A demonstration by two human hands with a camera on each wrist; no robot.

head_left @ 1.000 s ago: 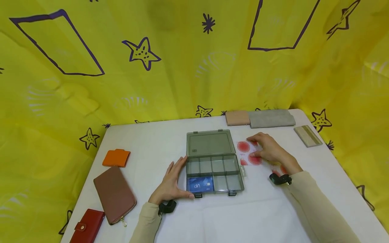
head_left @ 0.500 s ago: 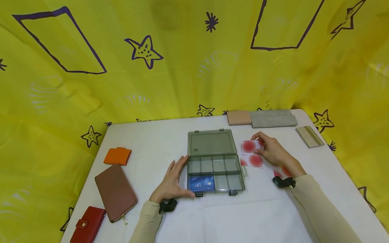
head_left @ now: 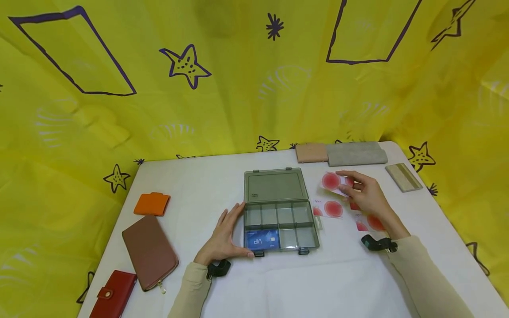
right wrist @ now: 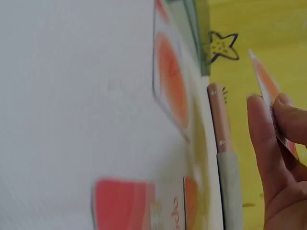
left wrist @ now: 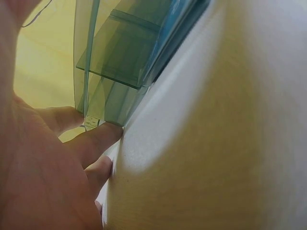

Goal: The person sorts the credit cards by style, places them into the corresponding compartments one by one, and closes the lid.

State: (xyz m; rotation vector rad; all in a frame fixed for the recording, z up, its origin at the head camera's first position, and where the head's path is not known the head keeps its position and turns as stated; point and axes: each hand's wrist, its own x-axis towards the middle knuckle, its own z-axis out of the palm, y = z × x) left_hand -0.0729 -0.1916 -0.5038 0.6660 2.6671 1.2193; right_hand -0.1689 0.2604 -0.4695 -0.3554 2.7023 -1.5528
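Note:
A clear grey-green plastic organizer box (head_left: pixel 294 216) lies with its lid (head_left: pixel 274 185) laid back. In its front left compartment is a blue VIP card (head_left: pixel 260 240). My left hand (head_left: pixel 223 240) touches the box's left side, fairly straight fingers along the edge and thumb at the front corner. Between thumb and fingers my right hand (head_left: pixel 367 194) pinches a white card with red circles (head_left: pixel 331 181); the right wrist view shows this card raised above the table. Below it lie a similar card (head_left: pixel 333 209) beside the box and another (head_left: pixel 371 222) near the right wrist.
Left on the table are an orange wallet (head_left: pixel 152 204), a brown zip wallet (head_left: pixel 150 251) and a red wallet (head_left: pixel 114 293). Along the back lie a tan wallet (head_left: pixel 312 153) and a grey one (head_left: pixel 356 154). A beige striped card holder (head_left: pixel 403 177) sits at far right.
My right hand has lifted the top card off the one under it and moved it right and back, uncovering the card beside the box. The left hand stays at the box.

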